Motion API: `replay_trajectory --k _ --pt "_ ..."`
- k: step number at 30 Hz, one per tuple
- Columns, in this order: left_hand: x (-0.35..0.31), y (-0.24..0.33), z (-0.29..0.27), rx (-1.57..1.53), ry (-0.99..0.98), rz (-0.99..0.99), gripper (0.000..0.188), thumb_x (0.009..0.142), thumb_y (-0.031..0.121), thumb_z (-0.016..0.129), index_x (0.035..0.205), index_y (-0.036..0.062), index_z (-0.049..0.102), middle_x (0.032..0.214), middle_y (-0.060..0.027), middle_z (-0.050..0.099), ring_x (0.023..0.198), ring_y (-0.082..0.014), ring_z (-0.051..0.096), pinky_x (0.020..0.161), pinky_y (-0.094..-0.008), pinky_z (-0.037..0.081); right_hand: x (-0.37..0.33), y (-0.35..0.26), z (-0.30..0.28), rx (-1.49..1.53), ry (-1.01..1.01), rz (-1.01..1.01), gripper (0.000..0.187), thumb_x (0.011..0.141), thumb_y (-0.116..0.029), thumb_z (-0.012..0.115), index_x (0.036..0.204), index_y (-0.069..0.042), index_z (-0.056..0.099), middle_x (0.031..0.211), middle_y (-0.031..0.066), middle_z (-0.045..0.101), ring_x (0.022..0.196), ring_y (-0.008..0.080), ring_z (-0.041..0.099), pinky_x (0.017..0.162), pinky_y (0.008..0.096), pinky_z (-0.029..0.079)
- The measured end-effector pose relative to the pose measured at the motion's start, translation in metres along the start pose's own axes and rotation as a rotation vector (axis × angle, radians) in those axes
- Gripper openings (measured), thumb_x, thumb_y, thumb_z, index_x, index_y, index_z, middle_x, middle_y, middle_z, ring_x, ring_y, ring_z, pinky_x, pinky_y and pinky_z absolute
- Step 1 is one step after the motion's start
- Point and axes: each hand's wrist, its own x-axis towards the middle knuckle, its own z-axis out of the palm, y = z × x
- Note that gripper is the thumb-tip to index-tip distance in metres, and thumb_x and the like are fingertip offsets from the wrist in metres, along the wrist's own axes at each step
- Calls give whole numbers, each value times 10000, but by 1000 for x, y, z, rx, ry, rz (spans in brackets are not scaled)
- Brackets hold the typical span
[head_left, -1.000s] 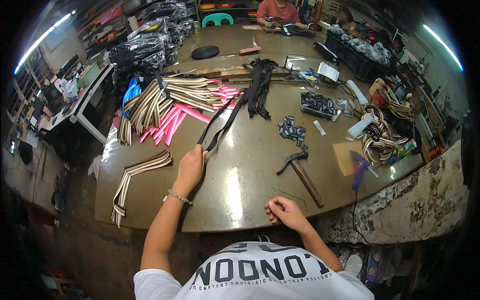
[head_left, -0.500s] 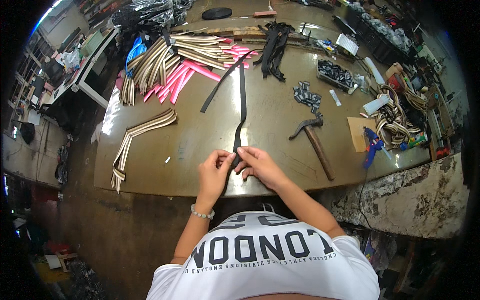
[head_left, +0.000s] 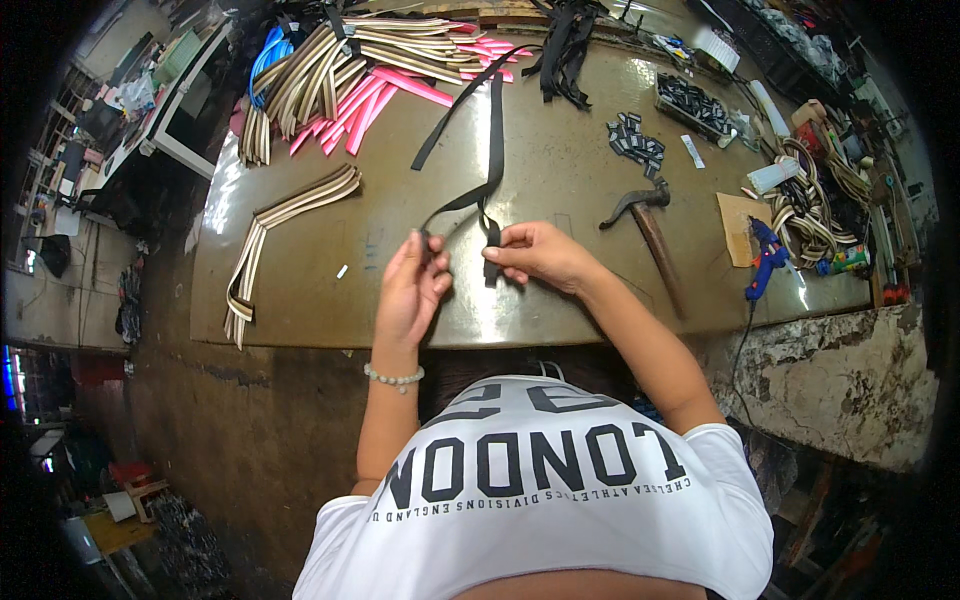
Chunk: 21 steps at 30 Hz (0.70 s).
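Observation:
A flat black strap (head_left: 496, 130) runs down the middle of the table towards me, and near its lower end it parts into two. One part slants left to my left hand (head_left: 408, 290), whose fingertips pinch its end. The other part hangs to my right hand (head_left: 545, 255), where thumb and fingers hold it with a short end sticking out below. Whether both parts belong to one strap I cannot tell. Another black strap (head_left: 450, 120) lies slantwise to the left. A hammer (head_left: 650, 240) with a wooden handle rests right of my right hand.
Striped beige-brown strips (head_left: 265, 225) lie bent at the left. Behind are a larger bundle (head_left: 330, 75), pink strips (head_left: 360, 110) and black straps (head_left: 565, 55). On the right are small dark clips (head_left: 635, 143), a filled box (head_left: 692, 105), a blue glue gun (head_left: 767, 258) and coiled strips (head_left: 800, 215).
My hands, close together before, have moved apart, the left drawing one strap part leftward. Both sit farther up the picture, and the whole table view has shifted upward.

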Motion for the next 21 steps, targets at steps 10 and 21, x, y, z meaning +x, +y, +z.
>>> replay_trajectory --k 10,21 --pt "5 15 -44 -166 107 212 120 1008 158 561 1048 45 550 948 -32 585 777 -92 531 644 -209 463 -67 -49 3 -354 -1010 197 307 938 -365 666 888 -63 648 693 -10 626 564 62 590 473 219 474" --pt "-5 1 -32 211 166 224 258 982 143 604 1163 -41 602 936 -53 651 754 -71 571 677 -200 485 54 -273 -70 -217 148 -671 151 975 -221 614 1020 -79 636 706 -48 574 552 50 505 491 207 437"
